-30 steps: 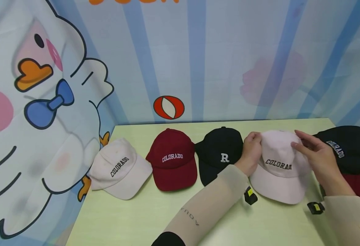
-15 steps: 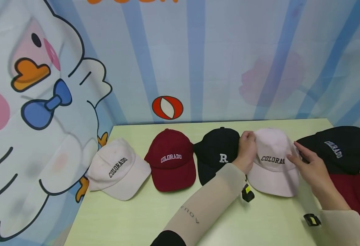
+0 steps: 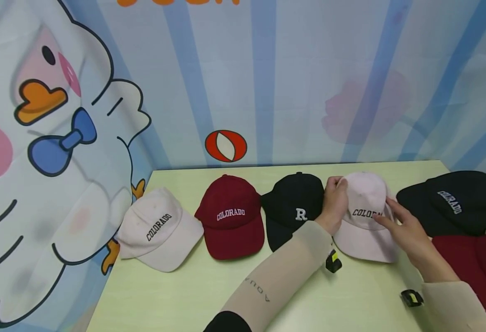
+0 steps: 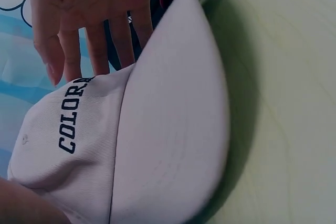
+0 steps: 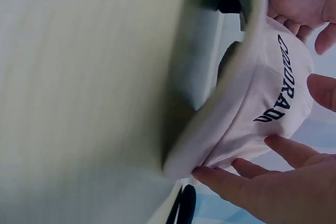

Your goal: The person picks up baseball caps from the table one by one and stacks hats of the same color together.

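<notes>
A pale pink baseball cap (image 3: pixel 365 193) lettered COLORADO stands crown up on the table, brim toward me. My left hand (image 3: pixel 332 205) holds its left side, with the thumb along the crown's edge. At the right side is my right hand (image 3: pixel 410 237), its fingers extended against the cap and its thumb in front of the last letters. In the right wrist view, fingertips of my right hand (image 5: pixel 283 182) touch the crown just behind the brim, thumb spread away. The left wrist view shows the pale brim (image 4: pixel 173 114) with a shadow along its edge.
To the left stand a black cap (image 3: pixel 294 198) with an R, a dark red cap (image 3: pixel 230 207) and an off-white cap (image 3: pixel 160 226). On the right lie another black cap (image 3: pixel 454 203) and a dark red cap (image 3: pixel 466 267). A cartoon-printed backdrop (image 3: pixel 301 92) rises behind the table (image 3: pixel 176 299).
The pale pink cap has shifted left and come down to the table with my left hand on it. My right hand has followed leftward, its thumb now further over the lettering.
</notes>
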### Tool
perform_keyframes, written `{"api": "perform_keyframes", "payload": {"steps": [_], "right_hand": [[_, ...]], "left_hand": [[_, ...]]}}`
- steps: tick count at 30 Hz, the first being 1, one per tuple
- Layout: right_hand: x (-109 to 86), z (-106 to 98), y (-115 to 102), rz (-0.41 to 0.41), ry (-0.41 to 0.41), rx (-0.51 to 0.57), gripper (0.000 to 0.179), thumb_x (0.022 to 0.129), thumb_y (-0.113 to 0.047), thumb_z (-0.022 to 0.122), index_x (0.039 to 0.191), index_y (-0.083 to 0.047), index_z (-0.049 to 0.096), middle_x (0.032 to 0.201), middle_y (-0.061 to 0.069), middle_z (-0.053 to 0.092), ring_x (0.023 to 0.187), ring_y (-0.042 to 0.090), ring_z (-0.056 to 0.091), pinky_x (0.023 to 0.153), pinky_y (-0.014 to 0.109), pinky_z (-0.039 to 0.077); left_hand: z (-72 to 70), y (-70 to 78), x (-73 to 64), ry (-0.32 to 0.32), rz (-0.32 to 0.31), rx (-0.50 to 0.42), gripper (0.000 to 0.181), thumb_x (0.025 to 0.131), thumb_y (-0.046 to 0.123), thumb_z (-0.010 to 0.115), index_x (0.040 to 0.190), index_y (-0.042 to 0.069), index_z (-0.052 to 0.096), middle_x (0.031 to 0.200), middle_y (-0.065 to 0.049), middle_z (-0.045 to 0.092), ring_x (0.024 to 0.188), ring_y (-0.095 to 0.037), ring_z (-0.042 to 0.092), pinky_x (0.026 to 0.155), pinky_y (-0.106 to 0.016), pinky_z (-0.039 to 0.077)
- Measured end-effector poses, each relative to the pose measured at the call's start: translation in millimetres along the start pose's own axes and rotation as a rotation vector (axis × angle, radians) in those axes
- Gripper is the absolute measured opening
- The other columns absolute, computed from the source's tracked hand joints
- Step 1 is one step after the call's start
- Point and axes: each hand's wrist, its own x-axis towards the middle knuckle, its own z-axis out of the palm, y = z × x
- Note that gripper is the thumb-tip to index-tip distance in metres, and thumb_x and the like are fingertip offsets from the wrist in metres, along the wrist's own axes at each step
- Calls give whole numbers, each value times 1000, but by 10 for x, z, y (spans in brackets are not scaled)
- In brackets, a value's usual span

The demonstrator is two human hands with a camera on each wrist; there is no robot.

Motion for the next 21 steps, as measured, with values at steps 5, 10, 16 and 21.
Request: {"api": "perform_keyframes", "payload": {"steps": [5, 10, 16, 21], "right_hand": [[46, 0, 33, 34, -28, 49, 88, 105, -48, 55, 166, -14, 2, 171, 26, -8, 156, 54, -8, 116, 79, 9], [93, -10, 62, 51, -65, 72, 88, 105, -50, 54, 166, -18, -1, 171, 27, -9, 156, 53, -8, 117, 78, 11], [110, -18, 77, 49, -101, 89, 90, 105, -48, 55, 166, -17, -3, 171, 25, -11, 156, 51, -11, 118, 77, 10], [110, -27, 81, 39, -120, 87, 91, 105, -47, 56, 166, -17, -5, 171, 23, -14, 156, 50, -15, 119, 77, 6]], "left_hand": [[8, 10, -28, -8, 17, 101, 26, 108, 31, 50, 130, 25, 62, 135, 5, 63, 124, -13, 59, 109, -34, 45], [23, 31, -78, 5, 31, 216, 40, 107, 34, 50, 146, 31, 53, 151, 10, 50, 142, -13, 47, 119, -34, 39], [9, 67, -186, -35, 53, 334, 59, 106, 31, 51, 162, 27, 31, 166, 10, 31, 153, -13, 32, 125, -33, 31], [11, 70, -255, -36, 46, 376, 67, 104, 30, 55, 165, 27, 25, 168, 13, 26, 156, -12, 26, 126, -33, 27]]}}
